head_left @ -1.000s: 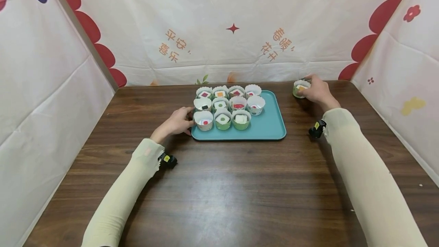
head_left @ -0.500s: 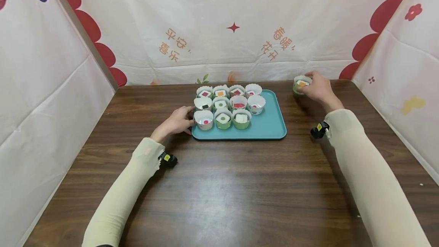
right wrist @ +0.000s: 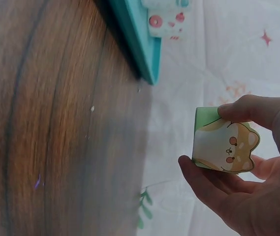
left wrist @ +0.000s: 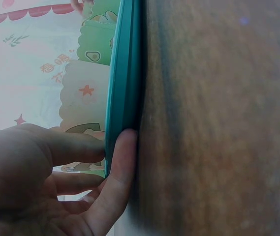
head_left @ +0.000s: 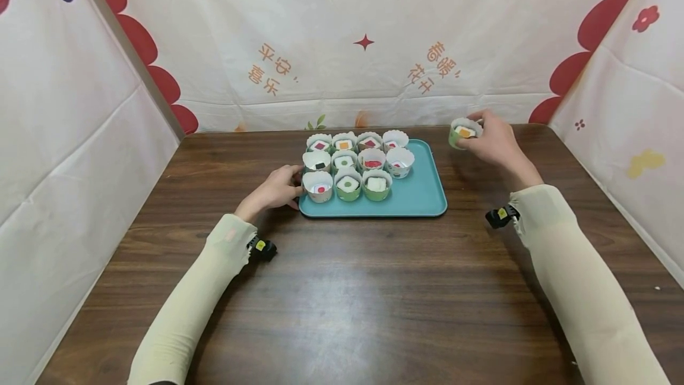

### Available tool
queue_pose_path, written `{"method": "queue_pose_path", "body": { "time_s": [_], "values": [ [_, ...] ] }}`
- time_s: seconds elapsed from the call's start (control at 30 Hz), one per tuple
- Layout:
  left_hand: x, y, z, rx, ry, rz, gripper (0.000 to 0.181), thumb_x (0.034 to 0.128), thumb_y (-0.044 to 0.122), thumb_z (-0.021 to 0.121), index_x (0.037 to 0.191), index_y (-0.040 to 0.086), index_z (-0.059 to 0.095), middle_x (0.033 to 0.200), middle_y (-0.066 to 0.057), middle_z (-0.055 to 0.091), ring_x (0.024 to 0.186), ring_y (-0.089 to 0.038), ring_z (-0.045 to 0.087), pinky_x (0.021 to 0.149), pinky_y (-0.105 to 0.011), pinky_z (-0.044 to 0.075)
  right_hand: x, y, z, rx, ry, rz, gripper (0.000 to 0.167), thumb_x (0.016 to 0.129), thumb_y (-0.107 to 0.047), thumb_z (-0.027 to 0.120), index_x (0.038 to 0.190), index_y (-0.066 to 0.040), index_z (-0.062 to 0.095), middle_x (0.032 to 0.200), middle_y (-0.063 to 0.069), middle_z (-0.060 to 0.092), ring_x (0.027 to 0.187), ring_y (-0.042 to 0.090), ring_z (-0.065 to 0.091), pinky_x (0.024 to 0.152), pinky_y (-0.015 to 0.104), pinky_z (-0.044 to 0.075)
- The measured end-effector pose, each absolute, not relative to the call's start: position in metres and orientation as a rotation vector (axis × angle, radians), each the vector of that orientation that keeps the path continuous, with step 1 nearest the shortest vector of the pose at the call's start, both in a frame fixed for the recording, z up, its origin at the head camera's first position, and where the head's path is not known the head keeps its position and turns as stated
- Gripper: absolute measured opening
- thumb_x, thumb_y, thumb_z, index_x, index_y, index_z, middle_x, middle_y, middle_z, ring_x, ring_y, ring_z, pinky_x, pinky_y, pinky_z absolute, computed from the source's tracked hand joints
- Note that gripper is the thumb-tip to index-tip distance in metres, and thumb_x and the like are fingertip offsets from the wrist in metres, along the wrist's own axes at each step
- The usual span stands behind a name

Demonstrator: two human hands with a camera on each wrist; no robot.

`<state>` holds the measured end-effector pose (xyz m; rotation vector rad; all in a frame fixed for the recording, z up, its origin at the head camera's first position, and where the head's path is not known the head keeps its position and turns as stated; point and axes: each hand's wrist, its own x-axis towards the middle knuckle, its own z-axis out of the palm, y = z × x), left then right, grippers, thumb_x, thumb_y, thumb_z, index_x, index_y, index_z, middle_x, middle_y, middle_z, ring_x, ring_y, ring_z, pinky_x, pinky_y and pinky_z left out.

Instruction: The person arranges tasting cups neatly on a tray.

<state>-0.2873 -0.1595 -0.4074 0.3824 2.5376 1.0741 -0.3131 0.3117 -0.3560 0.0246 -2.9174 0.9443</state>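
In the head view my right hand (head_left: 496,138) holds a green paper baking cup (head_left: 456,139) above the back right of the table. Inside it sits a white piece with an orange square on top. The right wrist view shows the cup's printed animal face (right wrist: 228,150), with thumb and fingers gripping its sides. My left hand (head_left: 279,188) grips the left edge of the teal tray (head_left: 422,198). Seen from the left wrist, its fingers pinch the tray rim (left wrist: 122,78). Several similar baking cups (head_left: 348,188) with small pieces inside stand in rows on the tray's left and middle.
Bare teal surface shows on the tray's right part. Brown wooden table (head_left: 342,290) lies in front and at both sides. A white printed cloth (head_left: 342,28) hangs behind the table and along its left and right sides.
My right hand has lifted the green baking cup off the table and moved it slightly left towards the tray. The left hand and the tray stay in place.
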Motion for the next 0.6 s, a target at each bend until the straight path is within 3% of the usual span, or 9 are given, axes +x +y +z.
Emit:
{"method": "queue_pose_path", "body": {
  "time_s": [0.3, 0.6],
  "values": [
    [-0.286, -0.159, -0.407, 0.393, 2.539, 1.081, 0.065, 0.1019, 0.004, 0.055, 0.16, -0.005, 0.028, 0.134, -0.027, 0.049, 0.093, -0.03, 0.068, 0.068, -0.03, 0.067, -0.29, 0.294, -0.349, 0.137, -2.911, 0.953, 0.072, 0.094, -0.03, 0.072, 0.151, 0.001, 0.039, 0.144, 0.033, 0.05, 0.115, 0.041, 0.053, 0.088, 0.049, 0.049],
    [-0.287, -0.16, -0.407, 0.393, 2.532, 1.078, 0.066, 0.1022, 0.005, 0.055, 0.161, -0.004, 0.027, 0.135, -0.027, 0.049, 0.096, -0.031, 0.068, 0.07, -0.031, 0.067, -0.27, 0.277, -0.341, 0.25, -2.891, 0.938, 0.065, 0.092, -0.025, 0.075, 0.144, 0.001, 0.044, 0.132, 0.028, 0.056, 0.118, 0.043, 0.054, 0.094, 0.056, 0.049]
  ]
}}
